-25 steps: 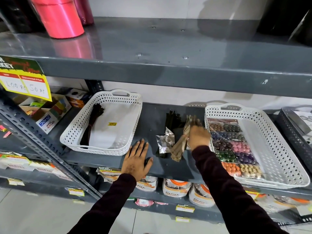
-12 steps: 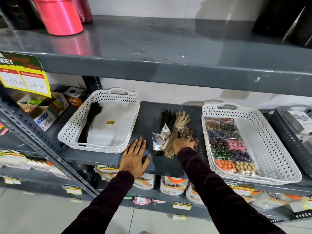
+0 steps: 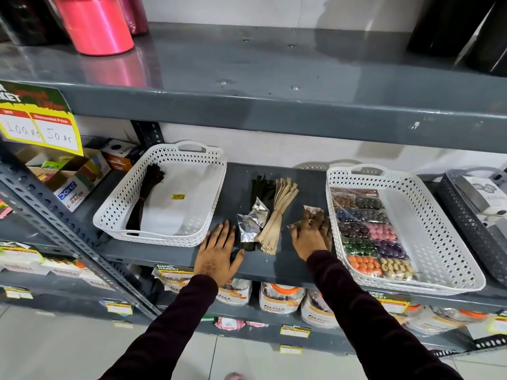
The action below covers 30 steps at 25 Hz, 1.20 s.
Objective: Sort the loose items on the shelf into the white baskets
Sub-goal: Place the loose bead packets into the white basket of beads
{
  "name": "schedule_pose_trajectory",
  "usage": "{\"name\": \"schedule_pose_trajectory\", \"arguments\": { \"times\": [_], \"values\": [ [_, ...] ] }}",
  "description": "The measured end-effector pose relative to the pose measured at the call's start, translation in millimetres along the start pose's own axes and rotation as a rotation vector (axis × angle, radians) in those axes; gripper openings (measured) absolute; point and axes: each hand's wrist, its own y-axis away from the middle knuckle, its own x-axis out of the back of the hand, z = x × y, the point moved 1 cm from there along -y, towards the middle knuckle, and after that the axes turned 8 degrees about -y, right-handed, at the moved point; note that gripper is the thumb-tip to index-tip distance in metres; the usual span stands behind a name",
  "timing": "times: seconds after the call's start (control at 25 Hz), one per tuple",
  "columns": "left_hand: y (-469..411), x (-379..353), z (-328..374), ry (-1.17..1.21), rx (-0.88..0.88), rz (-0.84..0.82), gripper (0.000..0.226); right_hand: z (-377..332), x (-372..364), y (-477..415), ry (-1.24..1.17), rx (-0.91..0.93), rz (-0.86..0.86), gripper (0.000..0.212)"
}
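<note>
Two white baskets stand on the grey shelf. The left basket [image 3: 109, 220] holds a black bundle [image 3: 145, 196] and a white sheet. The right basket [image 3: 452, 242] holds a card of coloured buttons [image 3: 367, 229]. Between them lie a dark bundle [image 3: 260, 190], a beige bundle [image 3: 282, 207], silver foil packets [image 3: 252, 220] and a clear packet [image 3: 308, 211]. My left hand [image 3: 219, 253] rests flat on the shelf edge, fingers apart. My right hand [image 3: 310, 231] lies on the clear packet beside the right basket, fingers bent over it.
A dark grey basket [image 3: 466, 215] stands at the far right. Cardboard boxes [image 3: 71, 182] sit left of the left basket behind a yellow price sign [image 3: 35, 119]. The upper shelf [image 3: 274, 111] overhangs with a red roll [image 3: 101, 23]. Jars [image 3: 277, 297] fill the shelf below.
My right hand has moved from the beige bundle rightward and nearer, onto the clear packet by the right basket. My left hand has stayed flat on the shelf.
</note>
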Motion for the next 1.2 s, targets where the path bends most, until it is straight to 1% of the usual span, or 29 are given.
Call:
{"name": "schedule_pose_trajectory", "arguments": {
  "times": [0.08,0.16,0.24,0.28,0.36,0.4,0.48,0.64,0.76,0.84,0.92,0.96,1.0,1.04,1.12,1.16,1.2],
  "values": [
    [0,1,0,0.0,-0.003,-0.005,0.065,0,-2,2,0.008,-0.016,0.014,0.068],
    [1,0,0,-0.002,-0.002,-0.005,0.065,-12,0,4,0.027,0.007,0.104,0.066],
    [1,0,0,-0.003,0.0,-0.004,0.065,-35,7,8,0.084,0.161,0.243,0.065],
    [0,0,0,-0.003,-0.001,-0.003,0.065,-48,9,9,0.093,0.272,0.271,0.065],
    [1,0,-1,-0.011,-0.01,-0.005,0.065,-75,11,12,0.04,0.43,0.166,0.059],
    [1,0,-1,-0.016,-0.013,-0.003,0.065,-85,9,11,0.023,0.446,0.089,0.056],
    [1,0,-1,-0.017,-0.009,0.004,0.065,-99,10,9,0.031,0.393,0.039,0.049],
    [0,0,-1,-0.003,0.0,0.012,0.064,-109,21,6,0.049,0.317,0.081,0.024],
    [0,0,-1,-0.004,-0.003,0.013,0.064,-105,42,2,-0.007,0.267,0.126,0.021],
    [0,-1,-1,-0.003,-0.005,0.015,0.064,-82,59,-3,-0.177,0.139,0.187,0.021],
    [1,-3,-2,0.0,0.001,0.025,0.065,-45,70,-5,-0.313,0.017,0.304,0.023],
    [1,-4,-2,0.003,0.003,0.03,0.066,-29,71,-4,-0.306,-0.018,0.324,0.024],
    [1,-5,-2,0.005,0.005,0.035,0.066,-19,67,-4,-0.213,-0.03,0.314,0.025],
    [0,-6,-2,0.006,0.004,0.035,0.066,-15,59,-3,-0.116,-0.01,0.302,0.028],
    [0,-7,-2,0.003,0.003,0.027,0.067,-14,37,-5,-0.04,0.089,0.295,0.04],
    [0,-6,-2,-0.002,0.004,0.024,0.067,-14,27,-8,-0.016,0.126,0.255,0.046],
    [0,-5,-2,-0.003,0.005,0.021,0.067,-13,21,-10,0.008,0.135,0.165,0.051]
  ]
}}
